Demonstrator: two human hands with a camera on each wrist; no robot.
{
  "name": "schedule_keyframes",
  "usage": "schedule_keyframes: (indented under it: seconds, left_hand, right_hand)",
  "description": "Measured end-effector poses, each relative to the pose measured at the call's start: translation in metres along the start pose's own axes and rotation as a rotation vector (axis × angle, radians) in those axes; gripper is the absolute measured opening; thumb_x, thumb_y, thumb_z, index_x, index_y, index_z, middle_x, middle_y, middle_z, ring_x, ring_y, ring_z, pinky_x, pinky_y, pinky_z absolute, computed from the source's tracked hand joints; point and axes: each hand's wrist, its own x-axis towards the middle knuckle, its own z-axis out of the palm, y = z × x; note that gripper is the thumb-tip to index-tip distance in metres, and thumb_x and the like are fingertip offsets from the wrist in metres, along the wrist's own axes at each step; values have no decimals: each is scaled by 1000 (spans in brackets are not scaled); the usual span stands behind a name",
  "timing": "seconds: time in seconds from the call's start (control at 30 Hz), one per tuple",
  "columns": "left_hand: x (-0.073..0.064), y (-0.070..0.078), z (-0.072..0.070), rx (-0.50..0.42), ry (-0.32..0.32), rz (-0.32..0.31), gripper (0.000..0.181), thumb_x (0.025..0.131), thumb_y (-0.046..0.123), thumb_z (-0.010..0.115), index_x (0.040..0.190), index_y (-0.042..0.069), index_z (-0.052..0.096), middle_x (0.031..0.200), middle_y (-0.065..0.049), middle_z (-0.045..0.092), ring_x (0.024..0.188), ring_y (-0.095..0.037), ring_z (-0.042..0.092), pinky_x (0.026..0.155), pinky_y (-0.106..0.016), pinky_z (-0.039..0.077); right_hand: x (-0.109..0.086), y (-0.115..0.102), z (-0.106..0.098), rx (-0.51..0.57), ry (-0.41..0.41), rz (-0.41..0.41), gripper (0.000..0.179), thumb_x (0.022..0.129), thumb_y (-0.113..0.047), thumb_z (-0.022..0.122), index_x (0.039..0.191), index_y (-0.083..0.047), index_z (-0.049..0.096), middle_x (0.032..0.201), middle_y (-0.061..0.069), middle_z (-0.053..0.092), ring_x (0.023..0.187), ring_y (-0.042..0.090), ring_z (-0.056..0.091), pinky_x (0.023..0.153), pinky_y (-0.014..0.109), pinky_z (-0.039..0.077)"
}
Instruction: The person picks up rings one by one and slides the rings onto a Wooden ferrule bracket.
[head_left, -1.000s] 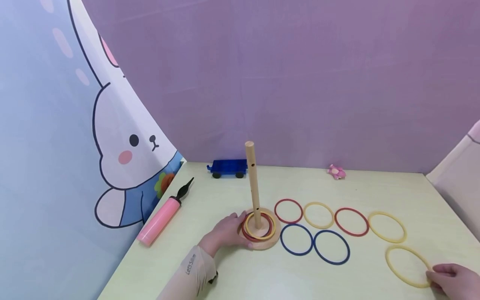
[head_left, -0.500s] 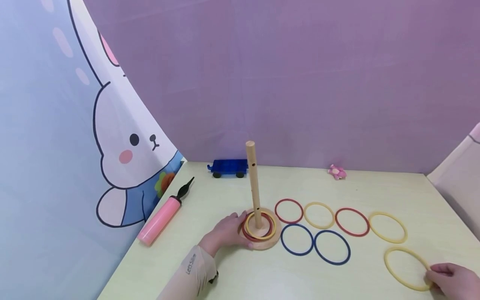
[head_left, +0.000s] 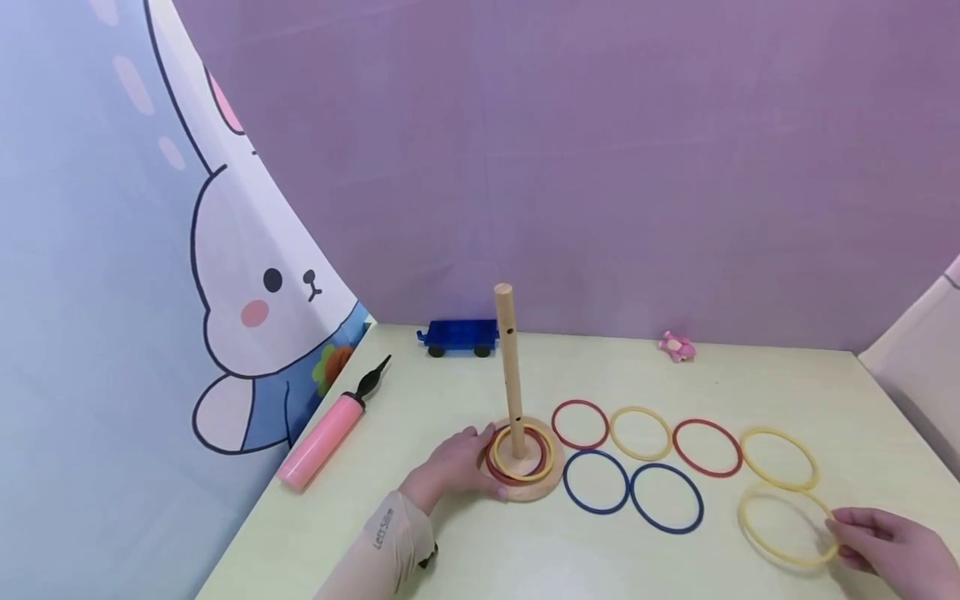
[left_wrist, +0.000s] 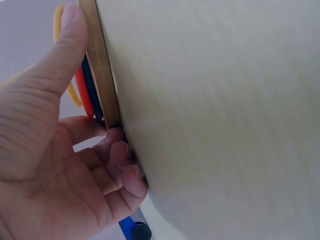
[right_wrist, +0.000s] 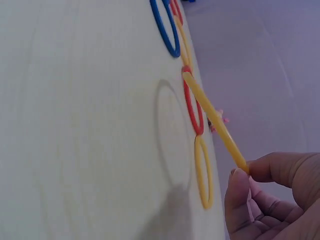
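My left hand [head_left: 456, 467] grips the round base [head_left: 534, 493] of an upright wooden peg stand [head_left: 510, 367]. In the left wrist view the thumb lies over the base's edge [left_wrist: 102, 70] and the other fingers are curled against its side. A yellow ring and a red ring [head_left: 506, 479] lie around the peg, with a dark blue one beneath, visible from the left wrist. Far right, my right hand [head_left: 892, 542] pinches a yellow ring [right_wrist: 215, 119] between thumb and finger. That ring is raised off the table, its shadow [right_wrist: 159, 120] falling below it.
Two red rings [head_left: 705, 421], two yellow rings [head_left: 637, 407] and two blue rings [head_left: 596, 512] lie flat right of the stand. At the back are a blue toy wagon [head_left: 459, 335] and a pink figurine [head_left: 677, 347]. A pink hand pump [head_left: 322, 442] lies left.
My right hand has lifted the yellow ring from the table and moved it slightly left. My left hand keeps its grip on the stand's base.
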Motion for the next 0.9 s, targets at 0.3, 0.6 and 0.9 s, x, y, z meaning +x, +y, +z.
schedule_keyframes:
  seconds: [0.3, 0.6, 0.9]
  left_hand:
    - [-3, 2, -1, -5, 3, -7, 113, 63, 62, 83, 154, 17, 32, 130, -13, 53, 114, -27, 53, 98, -48, 43]
    - [-3, 3, -2, 4, 5, -13, 115, 62, 63, 83, 154, 17, 31, 133, -14, 52, 117, -29, 52, 99, -48, 42]
    - [-4, 4, -3, 13, 4, -10, 114, 62, 63, 83, 154, 16, 32, 132, -14, 53, 115, -29, 53, 98, -48, 43]
  right_hand:
    - [-15, -29, 20, 88, -9, -221, 23, 95, -15, 65, 103, 6, 67, 85, -8, 70, 74, 10, 68, 65, 27, 57]
    - [-18, -63, 42, 160, -67, -329, 9, 95, -7, 62, 101, -6, 68, 88, -9, 67, 73, 11, 63, 66, 28, 56]
    - [-21, -99, 66, 266, -144, -419, 14, 93, 1, 61, 99, -9, 69, 85, -5, 68, 70, 10, 62, 63, 28, 56]
